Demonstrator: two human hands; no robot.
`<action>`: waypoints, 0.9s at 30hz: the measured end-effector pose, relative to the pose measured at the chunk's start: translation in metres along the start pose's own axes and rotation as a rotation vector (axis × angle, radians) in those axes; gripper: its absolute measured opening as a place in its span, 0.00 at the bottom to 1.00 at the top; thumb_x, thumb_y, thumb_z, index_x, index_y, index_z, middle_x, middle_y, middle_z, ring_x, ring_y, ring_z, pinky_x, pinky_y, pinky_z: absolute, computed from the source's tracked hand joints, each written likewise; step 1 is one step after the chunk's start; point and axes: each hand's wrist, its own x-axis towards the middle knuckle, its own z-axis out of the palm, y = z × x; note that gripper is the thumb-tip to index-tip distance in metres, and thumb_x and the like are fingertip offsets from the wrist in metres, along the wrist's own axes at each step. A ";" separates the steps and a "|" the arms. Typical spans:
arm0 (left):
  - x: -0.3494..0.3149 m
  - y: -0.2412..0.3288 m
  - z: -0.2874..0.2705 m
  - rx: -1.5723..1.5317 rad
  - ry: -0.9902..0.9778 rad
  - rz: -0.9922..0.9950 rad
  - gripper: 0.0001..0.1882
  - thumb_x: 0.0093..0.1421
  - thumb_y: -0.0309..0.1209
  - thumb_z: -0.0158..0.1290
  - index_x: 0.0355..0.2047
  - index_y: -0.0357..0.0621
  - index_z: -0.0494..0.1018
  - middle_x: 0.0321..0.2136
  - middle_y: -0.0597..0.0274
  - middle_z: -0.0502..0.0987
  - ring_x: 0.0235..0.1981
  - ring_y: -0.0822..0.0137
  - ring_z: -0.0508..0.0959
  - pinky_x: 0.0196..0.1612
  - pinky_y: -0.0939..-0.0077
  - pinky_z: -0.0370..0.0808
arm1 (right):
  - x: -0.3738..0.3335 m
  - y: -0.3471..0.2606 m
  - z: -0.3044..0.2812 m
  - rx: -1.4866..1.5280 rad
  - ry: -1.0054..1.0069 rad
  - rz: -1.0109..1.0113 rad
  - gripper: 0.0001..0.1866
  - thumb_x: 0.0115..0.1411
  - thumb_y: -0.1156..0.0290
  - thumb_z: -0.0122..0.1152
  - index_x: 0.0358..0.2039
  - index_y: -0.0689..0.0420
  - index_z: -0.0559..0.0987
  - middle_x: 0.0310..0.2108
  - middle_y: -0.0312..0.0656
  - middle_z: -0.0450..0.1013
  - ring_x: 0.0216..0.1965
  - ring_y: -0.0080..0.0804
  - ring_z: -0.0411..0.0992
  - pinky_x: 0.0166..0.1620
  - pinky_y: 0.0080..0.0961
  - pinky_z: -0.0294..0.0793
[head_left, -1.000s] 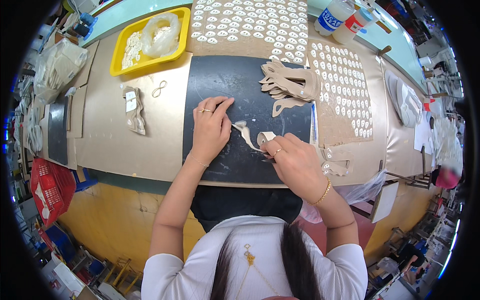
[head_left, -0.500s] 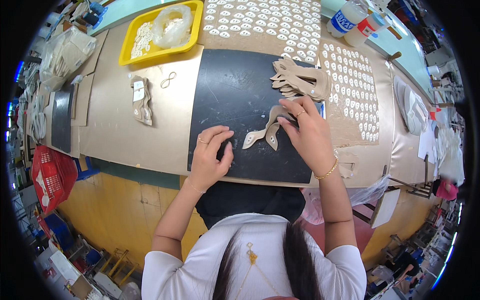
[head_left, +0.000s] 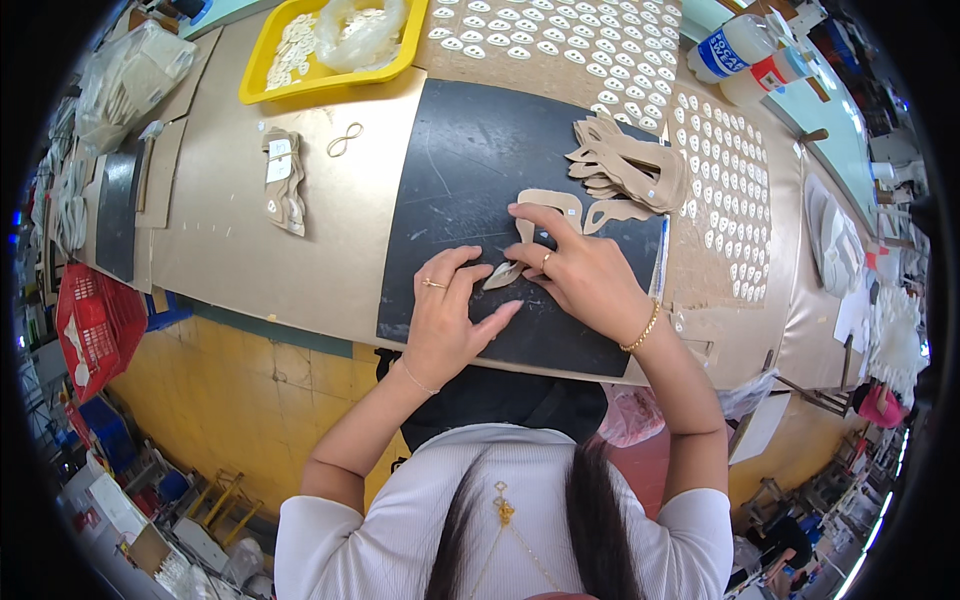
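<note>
On the black mat lies a tan, curved cut piece, looking like a leather shoe upper, with a looped band and narrow ends. My right hand bends over it, pinching one narrow end between thumb and fingers; part of the piece is hidden beneath the hand. A pale tip of that end sticks out toward my left hand. My left hand is beside this tip, thumb and fingers apart, holding nothing. Just beyond my right hand sits a stack of similar tan pieces.
White eyelet-like patches cover brown boards at the back and right. A yellow tray with loose patches and a plastic bag stands back left. A tied bundle of tan pieces lies left of the mat. Two bottles stand back right.
The tan piece has been turned and laid down, its looped band now showing beyond my right hand. My right hand has moved left and nearer; my left hand has moved right, toward the piece's tip.
</note>
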 end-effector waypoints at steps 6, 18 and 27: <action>0.005 0.002 -0.001 -0.064 0.017 -0.124 0.21 0.54 0.29 0.68 0.46 0.38 0.76 0.53 0.51 0.72 0.54 0.51 0.73 0.58 0.58 0.67 | 0.009 0.009 0.000 0.190 -0.049 0.013 0.06 0.56 0.71 0.68 0.34 0.54 0.81 0.42 0.35 0.74 0.35 0.39 0.79 0.36 0.35 0.80; -0.001 -0.007 -0.003 0.235 -0.024 0.177 0.23 0.54 0.26 0.63 0.51 0.38 0.77 0.55 0.55 0.73 0.57 0.54 0.73 0.58 0.56 0.68 | 0.035 0.011 0.005 0.075 -0.068 0.029 0.06 0.57 0.70 0.67 0.33 0.54 0.80 0.34 0.39 0.73 0.34 0.43 0.78 0.37 0.38 0.79; -0.001 -0.007 -0.002 0.283 -0.073 0.157 0.23 0.56 0.28 0.60 0.52 0.37 0.76 0.56 0.55 0.74 0.59 0.57 0.72 0.59 0.55 0.67 | 0.048 0.015 -0.001 0.130 -0.164 0.072 0.06 0.57 0.70 0.66 0.33 0.57 0.82 0.33 0.42 0.76 0.34 0.46 0.79 0.39 0.38 0.79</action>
